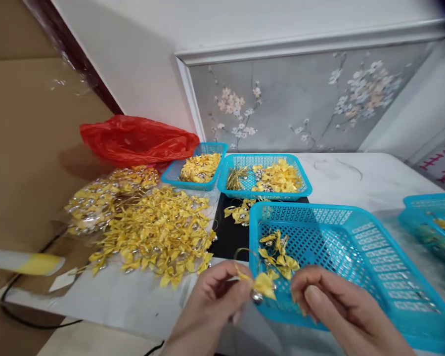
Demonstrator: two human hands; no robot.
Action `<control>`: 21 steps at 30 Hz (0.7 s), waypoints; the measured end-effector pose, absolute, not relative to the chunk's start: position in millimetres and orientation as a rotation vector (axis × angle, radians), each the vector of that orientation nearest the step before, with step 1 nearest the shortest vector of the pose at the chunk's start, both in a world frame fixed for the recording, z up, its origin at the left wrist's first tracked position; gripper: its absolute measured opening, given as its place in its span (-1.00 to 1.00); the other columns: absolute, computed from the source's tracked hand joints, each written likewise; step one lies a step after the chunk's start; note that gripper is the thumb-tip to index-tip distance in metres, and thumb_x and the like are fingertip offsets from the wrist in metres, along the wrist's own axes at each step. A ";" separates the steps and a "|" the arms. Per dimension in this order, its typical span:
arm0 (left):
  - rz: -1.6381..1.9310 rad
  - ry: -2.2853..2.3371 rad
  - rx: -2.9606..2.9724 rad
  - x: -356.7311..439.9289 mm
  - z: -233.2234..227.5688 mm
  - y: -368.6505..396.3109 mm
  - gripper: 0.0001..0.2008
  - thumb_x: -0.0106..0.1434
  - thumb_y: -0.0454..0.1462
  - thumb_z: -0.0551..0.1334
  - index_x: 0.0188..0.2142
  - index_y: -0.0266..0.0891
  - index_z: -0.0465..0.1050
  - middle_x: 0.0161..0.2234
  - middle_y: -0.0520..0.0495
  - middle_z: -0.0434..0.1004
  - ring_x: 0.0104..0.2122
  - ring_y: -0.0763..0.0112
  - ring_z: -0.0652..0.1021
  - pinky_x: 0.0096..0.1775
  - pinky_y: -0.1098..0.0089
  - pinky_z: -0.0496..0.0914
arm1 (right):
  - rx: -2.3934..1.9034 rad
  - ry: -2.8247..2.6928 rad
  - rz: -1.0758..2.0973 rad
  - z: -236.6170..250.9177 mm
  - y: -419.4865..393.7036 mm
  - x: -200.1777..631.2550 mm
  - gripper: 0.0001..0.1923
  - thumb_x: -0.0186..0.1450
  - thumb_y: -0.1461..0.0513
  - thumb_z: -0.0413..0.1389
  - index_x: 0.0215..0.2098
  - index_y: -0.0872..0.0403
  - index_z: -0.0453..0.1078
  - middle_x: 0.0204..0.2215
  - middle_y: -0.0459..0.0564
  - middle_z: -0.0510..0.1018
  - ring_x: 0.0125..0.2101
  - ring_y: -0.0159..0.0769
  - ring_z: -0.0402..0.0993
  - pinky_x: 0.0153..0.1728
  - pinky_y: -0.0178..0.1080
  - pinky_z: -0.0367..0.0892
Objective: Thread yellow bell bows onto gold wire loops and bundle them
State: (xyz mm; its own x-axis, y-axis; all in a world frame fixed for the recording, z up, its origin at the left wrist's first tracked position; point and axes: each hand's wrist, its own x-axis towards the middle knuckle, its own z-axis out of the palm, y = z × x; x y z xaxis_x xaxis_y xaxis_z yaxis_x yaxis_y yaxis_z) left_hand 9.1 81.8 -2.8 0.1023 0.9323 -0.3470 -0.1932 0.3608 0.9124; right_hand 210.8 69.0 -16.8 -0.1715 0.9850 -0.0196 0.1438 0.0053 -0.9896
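The left hand (217, 291) and right hand (319, 296) pinch a yellow ribbon bow (264, 286) with a small bell, seemingly light, soft and crushable, best gripped at its knot.

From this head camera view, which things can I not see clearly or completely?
- Small silver piece under the yellow bow: too small and blurred to identify, partly covered by the left hand.
- Right hand: whether it touches the bow is unclear.
- Far-right basket: cut off by the picture's right edge.
- Red bag: its contents are hidden by the plastic.
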 end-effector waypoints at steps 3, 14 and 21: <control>1.070 1.312 0.828 -10.5 -12.7 82.8 -0.75 0.05 -0.09 0.41 -0.47 -0.22 0.53 -0.69 0.16 0.30 -0.67 0.64 0.17 -0.56 0.56 0.09 | -1.261 -1.555 1.214 -14.8 72.8 218.6 -0.72 0.38 0.04 -0.01 -0.36 -0.04 0.44 -0.52 -0.08 0.47 -0.51 -0.31 0.38 -0.53 -0.35 0.32; 1.331 2.020 1.438 -68.5 -44.3 52.4 -0.90 0.12 -0.31 0.32 -0.36 -0.09 0.44 -0.43 0.04 0.48 -0.41 0.35 0.43 -0.27 0.42 0.28 | -1.384 -1.643 1.094 -10.6 78.4 222.2 -0.75 0.36 0.07 0.02 -0.36 -0.03 0.44 -0.51 -0.06 0.53 -0.50 -0.27 0.44 -0.53 -0.34 0.36; 0.789 2.024 2.329 -84.9 -75.3 69.1 -0.86 0.20 -0.38 0.20 -0.28 -0.10 0.42 -0.29 -0.11 0.57 -0.30 0.21 0.59 -0.22 0.33 0.40 | -1.349 -1.722 1.015 -16.1 79.3 234.0 -0.80 0.37 0.11 0.02 -0.26 -0.04 0.46 -0.49 -0.06 0.54 -0.50 -0.29 0.47 -0.54 -0.38 0.41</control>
